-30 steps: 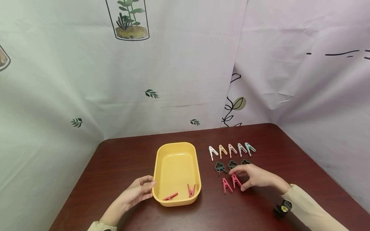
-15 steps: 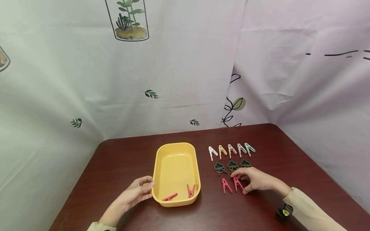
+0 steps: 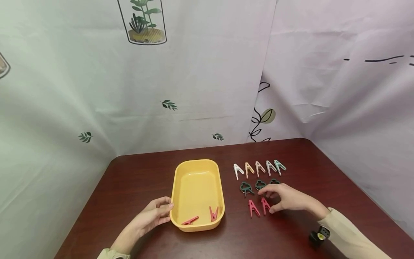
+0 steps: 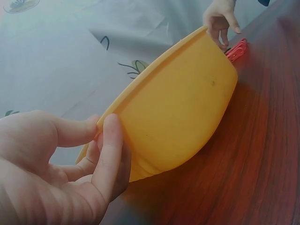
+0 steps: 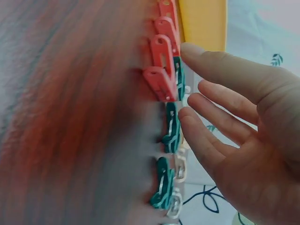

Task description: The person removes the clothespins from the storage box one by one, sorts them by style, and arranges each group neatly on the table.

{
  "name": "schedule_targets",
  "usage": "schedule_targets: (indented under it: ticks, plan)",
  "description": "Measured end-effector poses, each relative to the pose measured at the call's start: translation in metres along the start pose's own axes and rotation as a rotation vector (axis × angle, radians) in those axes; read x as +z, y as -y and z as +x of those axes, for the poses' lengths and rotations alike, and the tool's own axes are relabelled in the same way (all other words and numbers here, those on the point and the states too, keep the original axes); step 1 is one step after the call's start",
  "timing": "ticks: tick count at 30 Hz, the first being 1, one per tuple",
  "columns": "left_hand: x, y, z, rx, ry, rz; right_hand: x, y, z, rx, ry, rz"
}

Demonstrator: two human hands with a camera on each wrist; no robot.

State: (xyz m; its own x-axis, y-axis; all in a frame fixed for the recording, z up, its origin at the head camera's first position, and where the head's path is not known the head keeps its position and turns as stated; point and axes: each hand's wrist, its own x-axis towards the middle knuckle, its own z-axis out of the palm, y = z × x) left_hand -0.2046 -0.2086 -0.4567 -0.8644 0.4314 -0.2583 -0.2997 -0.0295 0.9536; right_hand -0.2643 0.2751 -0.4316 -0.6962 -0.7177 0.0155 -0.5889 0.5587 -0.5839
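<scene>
My left hand [image 3: 155, 215] pinches the left rim of a yellow plastic basin [image 3: 197, 187]. In the left wrist view its thumb and fingers grip the rim of the same basin [image 4: 173, 108]. Two red clothespins lie in the basin's near end, one [image 3: 191, 220] on its side and one [image 3: 214, 214] spread in a V. My right hand [image 3: 286, 198] hovers with loosely bent fingers around a red clothespin [image 3: 265, 205] on the table. A gap shows between fingers and clothespins in the right wrist view. Left of it lies another red clothespin [image 3: 253, 208].
Behind the red clothespins lies a row of dark green round clips [image 3: 245, 187], the rightmost partly behind my right hand. Farther back runs a row of pale clothespins, from white [image 3: 238, 171] to mint [image 3: 279, 167]. The brown table [image 3: 142, 180] meets hanging printed cloth [image 3: 207, 90].
The right-hand red clothespin has shifted slightly right and toward me. Since half a second ago my right hand has lifted a little off it. The left hand and basin stay put.
</scene>
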Motion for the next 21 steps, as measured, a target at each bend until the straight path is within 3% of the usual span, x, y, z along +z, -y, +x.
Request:
schedule_targets:
  ticks: [10, 21]
  plan:
    - [-0.001, 0.001, 0.0, 0.005, 0.016, -0.006, 0.006, 0.008, 0.018, -0.114, -0.056, 0.011]
    - [-0.001, 0.001, 0.0, 0.011, 0.03, -0.023, 0.013, 0.012, 0.034, -0.159, -0.151, -0.007]
